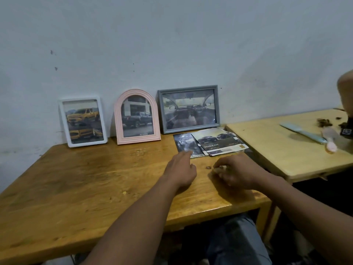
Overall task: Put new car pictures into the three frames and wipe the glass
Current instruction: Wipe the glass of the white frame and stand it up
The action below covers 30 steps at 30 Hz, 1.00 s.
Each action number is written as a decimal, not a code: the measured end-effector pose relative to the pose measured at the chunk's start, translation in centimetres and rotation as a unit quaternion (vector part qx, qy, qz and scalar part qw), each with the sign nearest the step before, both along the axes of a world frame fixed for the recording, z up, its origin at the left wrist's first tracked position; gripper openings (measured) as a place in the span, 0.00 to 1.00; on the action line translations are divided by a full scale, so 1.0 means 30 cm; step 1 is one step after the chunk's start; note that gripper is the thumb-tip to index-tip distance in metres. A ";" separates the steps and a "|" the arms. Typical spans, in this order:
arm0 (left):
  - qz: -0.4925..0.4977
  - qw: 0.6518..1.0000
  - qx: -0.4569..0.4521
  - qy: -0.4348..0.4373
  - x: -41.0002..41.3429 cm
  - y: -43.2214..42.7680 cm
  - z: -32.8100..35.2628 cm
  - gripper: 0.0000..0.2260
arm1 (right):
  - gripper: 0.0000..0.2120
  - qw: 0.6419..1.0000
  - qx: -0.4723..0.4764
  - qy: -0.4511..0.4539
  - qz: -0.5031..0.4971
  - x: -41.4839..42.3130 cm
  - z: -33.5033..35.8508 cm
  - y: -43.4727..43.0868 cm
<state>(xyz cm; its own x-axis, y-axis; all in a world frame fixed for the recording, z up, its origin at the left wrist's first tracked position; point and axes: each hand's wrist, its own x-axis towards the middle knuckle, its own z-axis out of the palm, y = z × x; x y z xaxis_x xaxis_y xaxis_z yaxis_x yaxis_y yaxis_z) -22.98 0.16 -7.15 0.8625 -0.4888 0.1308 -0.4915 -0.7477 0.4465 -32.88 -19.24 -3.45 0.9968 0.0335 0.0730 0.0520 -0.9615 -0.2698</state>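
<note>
Three frames lean on the wall at the back of the wooden table (76,184): a white frame (82,121) with a yellow pickup picture, a pink arched frame (136,116) with a dark pickup, and a grey frame (189,109) showing a car interior. A pile of loose car pictures (210,143) lies flat in front of the grey frame. My left hand (181,169) rests on the table with its index finger touching the pile's near left corner. My right hand (235,173) lies beside it, fingers curled, nothing clearly in it.
A lighter wooden table (286,150) stands to the right with a blue-handled brush (303,132), a pink brush (329,143) and dark debris. Another person's arm with a wristwatch (345,111) is at the right edge. My knee shows under the table.
</note>
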 end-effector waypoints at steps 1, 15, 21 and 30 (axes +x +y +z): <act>-0.002 1.000 0.006 -0.001 -0.002 -0.003 -0.006 0.27 | 0.14 1.000 0.000 0.026 0.007 -0.014 -0.013 0.003; 0.007 0.997 0.057 -0.045 0.176 -0.049 0.004 0.27 | 0.26 0.967 0.143 -0.079 -0.198 0.292 -0.036 -0.201; 0.012 0.997 0.074 -0.027 0.281 -0.071 -0.024 0.26 | 0.35 0.956 0.172 -0.016 -0.237 0.433 -0.119 -0.313; 0.032 0.988 0.119 -0.092 0.249 0.001 -0.044 0.20 | 0.20 0.964 0.132 -0.002 -0.230 0.395 -0.140 -0.243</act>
<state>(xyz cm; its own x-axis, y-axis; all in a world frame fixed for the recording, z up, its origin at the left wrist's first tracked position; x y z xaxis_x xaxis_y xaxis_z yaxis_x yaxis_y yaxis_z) -15.50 0.20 -8.48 0.8650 -0.4696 0.1769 -0.4961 -0.8531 0.1616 -21.03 -26.52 -7.65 0.9011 -0.4330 0.0215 -0.3632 -0.7810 -0.5080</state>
